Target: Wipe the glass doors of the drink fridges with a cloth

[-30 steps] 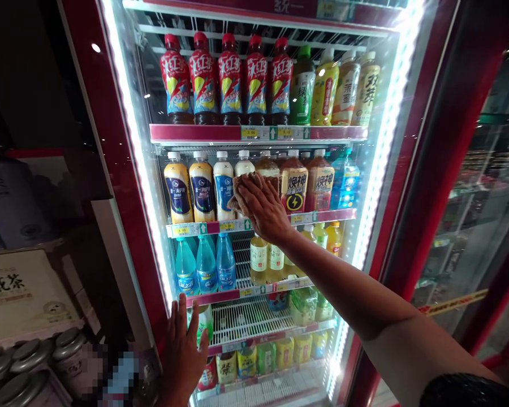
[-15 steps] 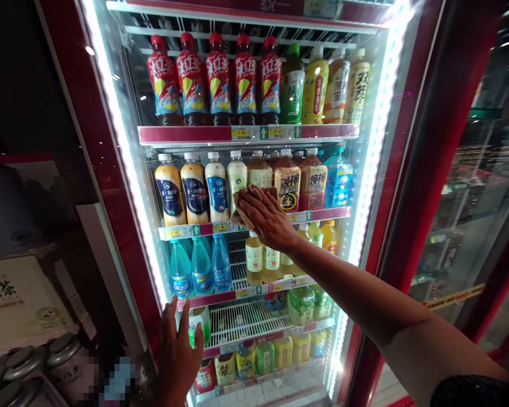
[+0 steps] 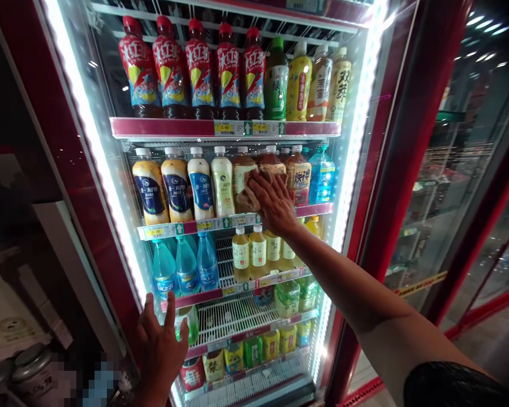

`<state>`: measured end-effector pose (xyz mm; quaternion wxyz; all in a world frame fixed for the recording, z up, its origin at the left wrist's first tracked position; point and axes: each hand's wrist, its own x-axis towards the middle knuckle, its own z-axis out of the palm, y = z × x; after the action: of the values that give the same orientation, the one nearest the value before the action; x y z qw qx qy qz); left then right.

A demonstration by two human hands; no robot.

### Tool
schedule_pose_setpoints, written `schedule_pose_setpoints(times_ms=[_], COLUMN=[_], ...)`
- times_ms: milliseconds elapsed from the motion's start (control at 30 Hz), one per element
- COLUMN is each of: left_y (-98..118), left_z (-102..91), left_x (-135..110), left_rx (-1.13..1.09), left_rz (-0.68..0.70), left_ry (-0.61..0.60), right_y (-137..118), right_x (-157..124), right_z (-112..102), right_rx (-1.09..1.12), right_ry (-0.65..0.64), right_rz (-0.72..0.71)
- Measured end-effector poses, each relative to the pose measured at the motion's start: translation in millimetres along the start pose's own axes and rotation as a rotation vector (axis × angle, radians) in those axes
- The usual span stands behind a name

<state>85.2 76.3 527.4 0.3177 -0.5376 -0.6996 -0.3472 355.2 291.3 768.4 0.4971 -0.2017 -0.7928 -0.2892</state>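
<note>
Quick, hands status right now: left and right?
Left hand: open, fingers spread, flat on the fridge's glass door.
Right hand: open, pressing a brown cloth against the same door.

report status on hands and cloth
Right hand flat, pressing brown cloth on fridge door glass. Left hand open, braced low on its left edge. Bottles behind the glass.

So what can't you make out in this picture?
Head view:
- Bottles behind the right hand and cloth: labels covered.
- Price tags: too small to read.
- Patch by the left hand: pixelated.
- Jars: cut off by the bottom-left edge.
</note>
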Motion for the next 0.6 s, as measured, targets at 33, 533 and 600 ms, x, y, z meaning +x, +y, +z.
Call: schedule_pose_setpoints(times_ms=[33,533,600], left_y=[1,8,6], left_z=[-0.2,3.0,3.6], left_x=[0,1,1], left_rx=[-0.005,0.003,0.014], left_rz=[-0.004,-0.017,-0.004], left_ry=[0.001,0.013,0.007], right_y=[5,30,33], right_x=[0,-26,-30], right_z=[-1,-3,-5], right_rx=[-0.002,-0.069,-0.07], right_ry=[0.026,0.078,0.047], right_rz=[0.04,0.079,0.018])
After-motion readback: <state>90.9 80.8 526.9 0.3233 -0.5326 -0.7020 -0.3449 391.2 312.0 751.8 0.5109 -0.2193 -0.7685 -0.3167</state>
